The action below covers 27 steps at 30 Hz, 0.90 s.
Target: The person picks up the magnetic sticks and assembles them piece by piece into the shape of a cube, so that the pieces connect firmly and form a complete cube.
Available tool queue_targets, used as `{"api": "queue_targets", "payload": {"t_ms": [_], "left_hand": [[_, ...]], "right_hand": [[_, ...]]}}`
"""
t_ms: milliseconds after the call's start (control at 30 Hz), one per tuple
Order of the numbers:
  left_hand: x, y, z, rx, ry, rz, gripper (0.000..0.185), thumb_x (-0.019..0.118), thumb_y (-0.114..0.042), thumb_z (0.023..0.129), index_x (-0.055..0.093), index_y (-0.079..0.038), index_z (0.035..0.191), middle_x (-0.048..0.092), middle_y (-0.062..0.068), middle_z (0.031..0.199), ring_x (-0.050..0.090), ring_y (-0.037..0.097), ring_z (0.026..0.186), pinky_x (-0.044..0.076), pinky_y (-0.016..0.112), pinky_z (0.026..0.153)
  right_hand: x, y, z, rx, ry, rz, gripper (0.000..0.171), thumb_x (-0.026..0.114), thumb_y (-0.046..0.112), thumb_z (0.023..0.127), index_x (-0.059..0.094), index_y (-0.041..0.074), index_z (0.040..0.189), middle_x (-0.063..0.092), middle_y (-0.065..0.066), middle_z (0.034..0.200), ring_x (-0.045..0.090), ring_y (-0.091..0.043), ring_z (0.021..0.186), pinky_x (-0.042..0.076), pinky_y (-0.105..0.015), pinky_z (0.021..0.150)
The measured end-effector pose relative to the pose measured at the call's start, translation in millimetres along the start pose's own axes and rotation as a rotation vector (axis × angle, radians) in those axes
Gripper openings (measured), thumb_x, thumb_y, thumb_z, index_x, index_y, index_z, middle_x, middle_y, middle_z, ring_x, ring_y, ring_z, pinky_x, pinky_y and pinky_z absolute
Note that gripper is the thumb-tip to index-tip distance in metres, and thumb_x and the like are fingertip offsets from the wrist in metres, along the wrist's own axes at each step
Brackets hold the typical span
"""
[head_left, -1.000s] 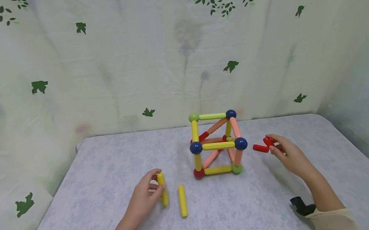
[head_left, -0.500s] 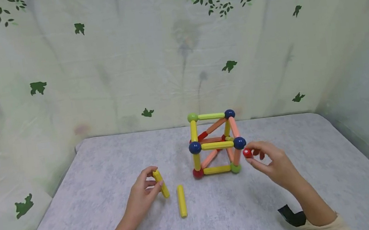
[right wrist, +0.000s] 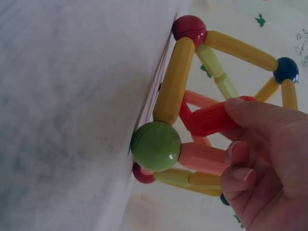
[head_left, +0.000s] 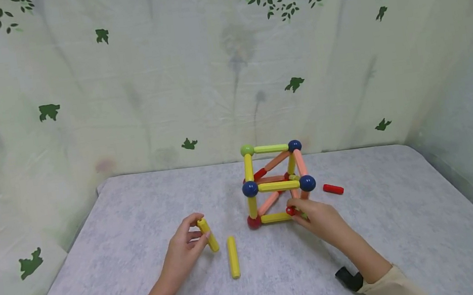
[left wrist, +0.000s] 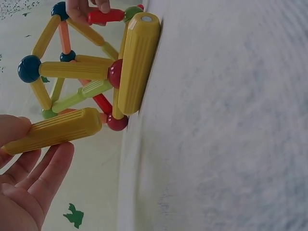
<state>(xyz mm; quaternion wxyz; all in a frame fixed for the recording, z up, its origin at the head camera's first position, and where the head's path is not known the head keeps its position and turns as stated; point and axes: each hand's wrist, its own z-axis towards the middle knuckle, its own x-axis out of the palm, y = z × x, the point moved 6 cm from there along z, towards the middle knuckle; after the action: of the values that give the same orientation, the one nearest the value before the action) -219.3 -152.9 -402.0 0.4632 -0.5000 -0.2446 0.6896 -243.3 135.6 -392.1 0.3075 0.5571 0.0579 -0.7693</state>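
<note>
A: Head view: right hand (head_left: 317,219) at the cube frame's (head_left: 276,184) lower front corner; its grip contents?

B: Right wrist view: pinches red rod (right wrist: 214,118). Left hand (head_left: 185,251) holds yellow rod (head_left: 207,235) above the bench (head_left: 138,220).

Nothing readable anywhere here; no letters, labels, brands or numbers on anything; just leaf prints, no writing.

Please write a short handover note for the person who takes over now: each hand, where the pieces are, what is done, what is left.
Left hand: grip on a yellow rod, tilted above the table.
Right hand: grip on a short red rod, at the cube frame's front lower right, by the green ball.
Done: the cube frame stands.
Left: red rod not seen joined; one yellow rod and one red rod lie loose.
</note>
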Motion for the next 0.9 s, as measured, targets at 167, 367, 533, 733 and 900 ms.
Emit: {"api": "queue_targets", "payload": {"t_ms": [167,367,533,733,900], "left_hand": [[2.0,-5.8,-0.5,0.05,0.004,-0.013,0.042,0.067,0.003,0.078,0.049,-0.005,0.115,0.054,0.007,0.106,0.06,0.019,0.087,0.051,0.025,0.069],[7.5,-20.7,0.5,0.175,-0.022,-0.008,0.037,0.068,0.003,0.076,0.052,-0.008,0.107,0.059,-0.002,0.098,0.059,0.013,0.085,0.05,0.024,0.068],[27.7,-33.6,5.6,0.176,0.025,-0.065,0.034,0.067,0.004,0.077,0.05,-0.01,0.103,0.059,0.003,0.1,0.06,0.011,0.089,0.05,0.022,0.071],[59.4,-46.6,15.7,0.194,0.093,-0.065,0.034,0.068,0.003,0.076,0.049,-0.008,0.102,0.059,0.001,0.101,0.06,0.011,0.089,0.049,0.021,0.072],[76.4,-54.6,26.2,0.21,0.097,-0.041,0.031,0.068,-0.002,0.078,0.048,-0.006,0.102,0.06,0.004,0.102,0.06,0.012,0.089,0.049,0.021,0.072]], "right_hand": [[5.5,0.3,5.1,0.033,0.043,-0.066,0.031,0.075,0.014,0.073,0.06,0.018,0.099,0.063,0.007,0.085,0.052,-0.005,0.065,0.05,-0.023,0.065],[7.7,2.6,8.5,0.068,0.075,-0.079,0.029,0.074,0.015,0.074,0.061,0.016,0.101,0.063,0.006,0.085,0.053,-0.006,0.067,0.05,-0.025,0.068],[10.7,4.8,14.0,0.075,0.113,-0.08,0.026,0.073,0.017,0.076,0.062,0.013,0.099,0.062,0.005,0.084,0.051,-0.007,0.066,0.049,-0.025,0.066],[13.5,4.0,15.9,0.118,0.147,-0.055,0.025,0.072,0.018,0.076,0.062,0.012,0.099,0.061,0.005,0.082,0.05,-0.007,0.064,0.049,-0.025,0.066],[13.6,2.3,14.6,0.137,0.137,-0.018,0.024,0.072,0.018,0.076,0.063,0.014,0.098,0.062,0.006,0.083,0.05,-0.008,0.065,0.049,-0.026,0.068]]}}
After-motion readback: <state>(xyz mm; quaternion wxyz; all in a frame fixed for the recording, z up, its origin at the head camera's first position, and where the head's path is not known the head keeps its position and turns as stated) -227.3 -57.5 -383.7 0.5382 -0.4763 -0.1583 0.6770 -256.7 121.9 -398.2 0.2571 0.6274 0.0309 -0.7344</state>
